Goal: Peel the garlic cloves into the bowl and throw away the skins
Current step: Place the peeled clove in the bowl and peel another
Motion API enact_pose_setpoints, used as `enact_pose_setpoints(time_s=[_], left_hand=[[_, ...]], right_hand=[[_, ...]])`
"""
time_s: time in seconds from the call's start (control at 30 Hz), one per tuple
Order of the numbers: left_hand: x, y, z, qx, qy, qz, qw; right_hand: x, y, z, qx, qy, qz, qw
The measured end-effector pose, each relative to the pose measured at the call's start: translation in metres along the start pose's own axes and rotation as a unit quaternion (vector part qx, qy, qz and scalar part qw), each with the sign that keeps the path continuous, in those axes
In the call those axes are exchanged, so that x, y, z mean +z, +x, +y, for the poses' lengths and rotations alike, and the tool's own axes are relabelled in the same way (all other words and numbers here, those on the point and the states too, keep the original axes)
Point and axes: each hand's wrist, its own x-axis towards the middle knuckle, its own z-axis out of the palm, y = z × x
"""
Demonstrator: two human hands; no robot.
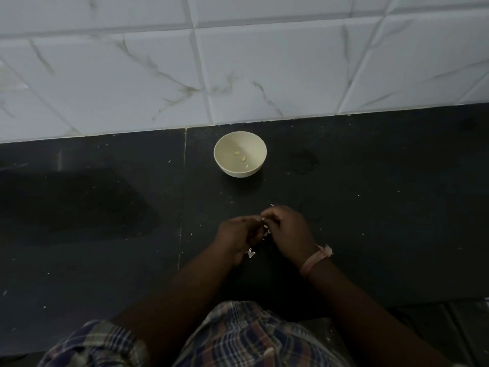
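Both hands meet over the dark countertop (344, 181), fingers curled: the left hand (236, 234) and right hand (289, 230) pinch a garlic clove (264, 225) between them, its white skin flaking. The cream bowl (240, 154), at 12 o'clock from the hands, holds two peeled cloves (240, 155)

No writing, label, brand, number or sign could be read anywhere in the head view.
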Motion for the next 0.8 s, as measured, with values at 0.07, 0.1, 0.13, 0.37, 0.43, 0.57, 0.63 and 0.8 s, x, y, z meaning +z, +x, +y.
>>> enact_pose_setpoints(time_s=[0.07,0.1,0.13,0.37,0.43,0.57,0.63,0.8], left_hand=[[-0.011,-0.011,0.003,0.006,-0.004,-0.020,1.000],[-0.015,-0.015,0.005,0.019,-0.004,-0.027,0.999],[-0.019,-0.019,0.006,0.036,-0.005,-0.030,0.999],[-0.033,-0.038,0.024,0.114,-0.033,-0.054,0.991],[-0.033,-0.039,0.028,0.135,-0.028,-0.057,0.989],[-0.029,-0.043,0.035,0.161,-0.003,-0.055,0.985],[-0.029,-0.043,0.039,0.185,0.047,-0.033,0.981],[-0.032,-0.039,0.046,0.245,0.179,-0.002,0.953]], right_hand=[[0.003,-0.004,-0.008,0.027,0.055,0.000,0.998],[0.005,-0.006,-0.013,0.040,0.084,-0.001,0.996],[0.007,-0.008,-0.019,0.054,0.116,0.000,0.992],[0.010,-0.009,-0.059,0.159,0.310,0.052,0.936],[0.009,-0.007,-0.063,0.155,0.317,0.050,0.934],[0.004,0.001,-0.063,0.147,0.292,0.048,0.944],[0.002,0.002,-0.063,0.144,0.287,0.044,0.946],[-0.001,0.004,-0.067,0.145,0.294,0.041,0.944]])
